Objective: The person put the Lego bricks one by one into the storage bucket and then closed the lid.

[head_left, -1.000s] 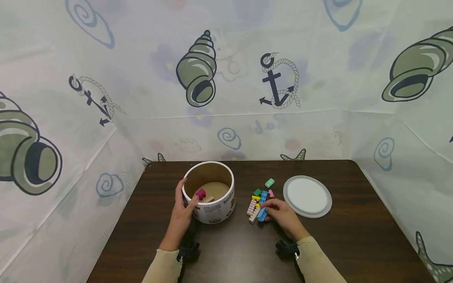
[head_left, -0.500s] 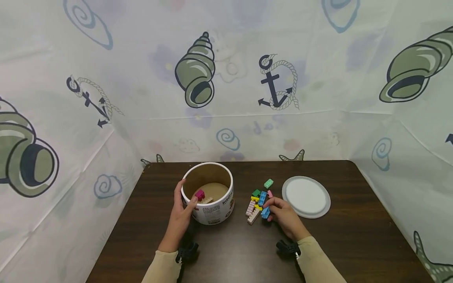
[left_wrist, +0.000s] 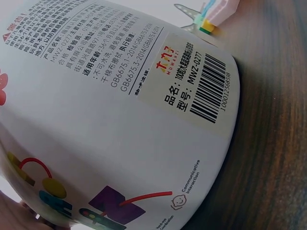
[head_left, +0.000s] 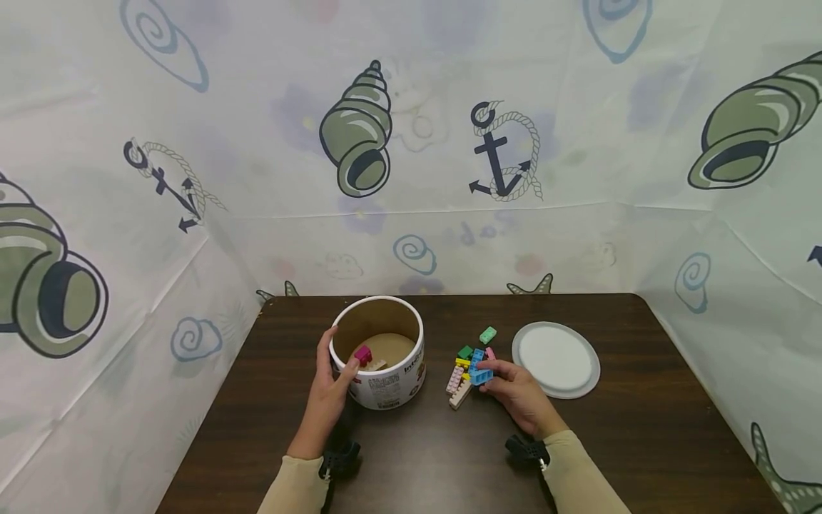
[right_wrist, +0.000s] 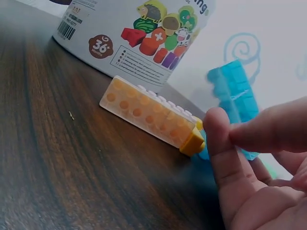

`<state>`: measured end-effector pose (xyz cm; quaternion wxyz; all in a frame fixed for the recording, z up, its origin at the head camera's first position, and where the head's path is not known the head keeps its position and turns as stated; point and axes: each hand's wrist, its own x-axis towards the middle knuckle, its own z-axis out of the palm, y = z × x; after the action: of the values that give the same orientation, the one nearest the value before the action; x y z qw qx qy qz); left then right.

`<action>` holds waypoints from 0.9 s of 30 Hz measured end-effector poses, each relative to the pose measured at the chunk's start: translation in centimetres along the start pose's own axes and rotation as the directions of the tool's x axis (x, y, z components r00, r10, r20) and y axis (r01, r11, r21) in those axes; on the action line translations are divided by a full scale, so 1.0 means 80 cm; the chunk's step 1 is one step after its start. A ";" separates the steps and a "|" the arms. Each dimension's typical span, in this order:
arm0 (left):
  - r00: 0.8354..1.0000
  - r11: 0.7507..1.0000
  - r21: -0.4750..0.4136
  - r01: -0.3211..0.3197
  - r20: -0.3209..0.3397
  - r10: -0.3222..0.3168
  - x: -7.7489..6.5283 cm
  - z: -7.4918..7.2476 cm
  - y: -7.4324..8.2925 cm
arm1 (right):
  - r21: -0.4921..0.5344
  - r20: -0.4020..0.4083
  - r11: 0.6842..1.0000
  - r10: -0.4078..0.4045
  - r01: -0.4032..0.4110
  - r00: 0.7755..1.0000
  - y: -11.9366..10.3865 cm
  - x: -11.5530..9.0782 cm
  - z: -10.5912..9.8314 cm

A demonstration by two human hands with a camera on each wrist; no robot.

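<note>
My left hand grips the near left rim of a round white tub, thumb over the edge. Inside the tub lie a magenta toy brick and a beige brick. Right of the tub, my right hand pinches a blue brick between thumb and fingers. In the right wrist view this blue brick is tilted above the table. Beneath and beside the hand lies a small pile with a pale pink brick, a beige brick, yellow pieces and another blue brick.
A round white lid lies flat on the dark wooden table, right of the bricks. A mint green brick sits apart behind the pile, near a dark green brick. A shell-printed cloth hangs behind.
My right hand has picked the blue brick up from the front of the pile and turned it. The left hand stays on the tub.
</note>
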<state>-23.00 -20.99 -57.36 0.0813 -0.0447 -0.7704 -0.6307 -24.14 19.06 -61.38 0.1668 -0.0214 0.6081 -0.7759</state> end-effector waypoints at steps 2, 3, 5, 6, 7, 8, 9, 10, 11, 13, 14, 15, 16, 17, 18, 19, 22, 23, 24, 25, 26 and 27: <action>1.000 1.000 0.015 0.002 -0.005 -0.001 0.000 0.000 -0.001 | -0.009 -0.010 1.000 0.004 -0.004 1.000 0.000 0.000 0.000; 1.000 1.000 0.017 0.002 -0.005 -0.002 0.000 0.001 -0.001 | -0.006 -0.023 1.000 0.008 -0.008 1.000 0.000 0.000 0.001; 1.000 1.000 0.022 0.008 -0.005 -0.008 -0.001 0.002 -0.002 | 0.007 -0.047 1.000 0.018 -0.018 0.999 0.000 0.000 0.002; 1.000 1.000 0.023 0.011 -0.006 -0.011 -0.001 0.002 -0.003 | 0.017 -0.059 1.000 0.028 -0.027 0.998 -0.001 0.000 0.003; 1.000 1.000 0.024 0.012 -0.008 -0.012 -0.001 0.002 -0.003 | 0.024 -0.066 0.999 0.034 -0.032 0.997 -0.002 0.001 0.004; 1.000 1.000 0.021 0.012 -0.008 -0.012 -0.001 0.001 -0.003 | 0.028 -0.064 0.999 0.035 -0.033 0.997 -0.002 0.001 0.005; 1.000 1.000 0.019 0.013 -0.008 -0.013 -0.001 0.001 -0.003 | 0.035 -0.066 0.999 0.039 -0.037 0.997 -0.002 0.002 0.005; 1.000 1.000 0.023 0.013 -0.010 -0.012 -0.001 0.001 -0.003 | 0.039 -0.069 0.998 0.042 -0.039 0.997 -0.003 0.002 0.006; 1.000 1.000 0.023 0.013 -0.009 -0.013 -0.001 0.000 -0.003 | 0.040 -0.071 0.998 0.042 -0.039 0.997 -0.002 0.002 0.007; 1.000 1.000 0.021 0.008 -0.006 -0.008 0.000 -0.001 -0.003 | 0.036 -0.076 0.999 0.035 -0.033 0.996 -0.003 0.002 0.009; 1.000 1.000 0.017 0.008 -0.003 -0.008 0.001 -0.001 -0.002 | 0.035 -0.082 0.999 0.030 -0.027 0.996 -0.004 0.002 0.010; 1.000 1.000 0.016 0.009 -0.002 -0.009 0.001 -0.001 -0.002 | 0.040 -0.095 0.999 0.025 -0.022 0.995 -0.005 0.002 0.011; 1.000 1.000 0.015 0.012 0.001 -0.012 0.001 -0.001 -0.002 | 0.045 -0.105 0.999 0.017 -0.013 0.994 -0.006 0.003 0.013; 1.000 1.000 0.014 0.013 0.002 -0.013 0.001 -0.002 -0.002 | 0.048 -0.111 0.999 0.009 -0.003 0.994 -0.007 0.002 0.016; 1.000 1.000 0.016 0.014 0.001 -0.014 0.000 -0.002 -0.001 | 0.049 -0.111 0.999 -0.002 0.007 0.994 -0.009 0.002 0.018; 1.000 1.000 0.022 0.016 0.000 -0.016 0.000 -0.002 -0.001 | 0.053 -0.114 0.998 -0.014 0.020 0.993 -0.011 0.002 0.021; 1.000 1.000 0.024 0.019 -0.001 -0.019 -0.001 -0.002 -0.001 | 0.052 -0.106 0.996 -0.066 0.071 0.992 -0.018 0.002 0.031; 1.000 1.000 0.020 0.020 0.000 -0.020 -0.001 -0.002 -0.001 | 0.049 -0.101 0.995 -0.085 0.090 0.991 -0.021 0.001 0.035; 1.000 1.000 0.018 0.023 0.001 -0.023 -0.001 -0.002 0.000 | 0.048 -0.097 0.993 -0.107 0.112 0.989 -0.025 0.002 0.039; 1.000 1.000 0.013 0.025 0.003 -0.025 -0.001 -0.002 0.000 | 0.048 -0.094 0.990 -0.128 0.133 0.987 -0.029 0.002 0.042; 1.000 1.000 0.008 0.026 0.004 -0.026 -0.001 -0.001 0.000 | 0.047 -0.087 0.987 -0.149 0.153 0.985 -0.034 0.002 0.046; 1.000 1.000 0.007 0.028 0.002 -0.028 -0.002 -0.001 0.000 | 0.047 -0.078 0.985 -0.165 0.168 0.983 -0.039 0.003 0.050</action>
<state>-22.86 -21.06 -57.36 0.0719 -0.0343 -0.7733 -0.6290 -24.13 15.90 -57.42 0.0792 -0.0391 0.5891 -0.8032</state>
